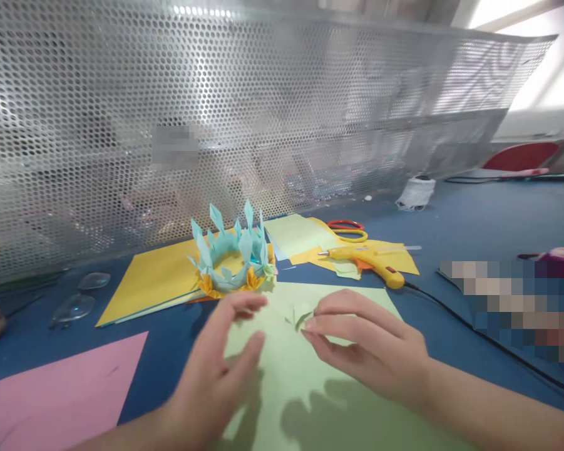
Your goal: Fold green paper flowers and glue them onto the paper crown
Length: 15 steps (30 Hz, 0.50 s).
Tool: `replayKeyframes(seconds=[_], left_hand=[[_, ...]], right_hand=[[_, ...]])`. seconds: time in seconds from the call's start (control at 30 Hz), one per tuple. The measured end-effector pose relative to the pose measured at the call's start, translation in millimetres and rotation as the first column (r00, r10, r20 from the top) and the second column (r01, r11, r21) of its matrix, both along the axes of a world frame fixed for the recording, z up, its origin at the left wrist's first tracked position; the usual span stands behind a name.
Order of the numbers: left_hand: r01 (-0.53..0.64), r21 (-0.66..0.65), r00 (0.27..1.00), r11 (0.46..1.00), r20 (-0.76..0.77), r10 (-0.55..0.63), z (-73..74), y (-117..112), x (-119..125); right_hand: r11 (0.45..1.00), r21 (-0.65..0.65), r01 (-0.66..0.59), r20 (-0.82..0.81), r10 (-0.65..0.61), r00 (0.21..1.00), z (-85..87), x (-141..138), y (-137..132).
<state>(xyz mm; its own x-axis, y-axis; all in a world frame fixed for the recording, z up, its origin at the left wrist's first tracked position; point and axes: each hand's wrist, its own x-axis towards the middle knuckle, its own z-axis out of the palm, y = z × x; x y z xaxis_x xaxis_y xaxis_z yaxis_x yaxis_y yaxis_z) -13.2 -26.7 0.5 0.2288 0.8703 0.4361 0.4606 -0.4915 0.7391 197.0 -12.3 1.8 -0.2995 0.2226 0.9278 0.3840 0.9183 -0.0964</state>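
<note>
Between the fingertips of my right hand [370, 341] is a small piece of folded light green paper [297, 318], held just above a green paper sheet [272, 401]. My left hand [225, 357] hovers to the left of it, thumb and fingers apart and nothing between them. Behind my left hand stands a light blue paper crown [232, 250] with pointed tips and orange paper flowers [211, 285] round its base. A pale green flower [268, 270] sits at the crown's right side.
A yellow glue gun [364, 255] lies at the right, its black cord [479, 332] trailing off. Scissors [347, 230] rest behind it on paper scraps. Yellow sheets [145, 282], eyeglasses [77, 307] and pink paper [70, 391] lie left. A perforated metal screen [263, 113] rises behind.
</note>
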Motion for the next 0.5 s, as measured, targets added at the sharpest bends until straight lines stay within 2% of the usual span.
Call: replayKeyframes(seconds=[0.03,0.1,0.13,0.17,0.23,0.3,0.4,0.5], left_hand=[[-0.065,0.262,0.982,0.963,-0.155,0.109,9.4,7,-6],[-0.09,0.438,0.953,0.895,-0.225,0.205,31.1,26,-22],[-0.077,0.546,0.866,0.834,-0.377,0.328,42.3,35,-30],[-0.05,0.547,0.825,0.836,-0.449,0.343,52.7,44,-38],[-0.01,0.461,0.758,0.887,-0.575,0.308,69.6,58,-52],[-0.042,0.355,0.686,0.934,-0.67,0.285,79.9,65,-62],[-0.081,0.183,0.604,0.98,-0.773,0.195,84.7,68,-65],[-0.1,0.054,0.558,0.994,-0.824,0.101,81.8,70,-61]], right_hand=[[1.0,0.001,-0.003,-0.002,0.003,1.0,0.4,0,0],[1.0,0.008,-0.018,0.002,0.018,1.0,1.2,0,0],[1.0,0.014,-0.028,0.006,0.028,1.0,1.7,0,0],[0.999,0.019,-0.037,0.014,0.037,0.999,2.2,1,0],[0.998,0.023,-0.051,0.034,0.05,0.998,3.0,2,0],[0.998,0.02,-0.058,0.055,0.057,0.997,3.5,4,-1],[0.997,0.011,-0.071,0.08,0.07,0.994,3.6,6,-2],[0.997,0.005,-0.082,0.098,0.081,0.992,3.7,7,-3]])
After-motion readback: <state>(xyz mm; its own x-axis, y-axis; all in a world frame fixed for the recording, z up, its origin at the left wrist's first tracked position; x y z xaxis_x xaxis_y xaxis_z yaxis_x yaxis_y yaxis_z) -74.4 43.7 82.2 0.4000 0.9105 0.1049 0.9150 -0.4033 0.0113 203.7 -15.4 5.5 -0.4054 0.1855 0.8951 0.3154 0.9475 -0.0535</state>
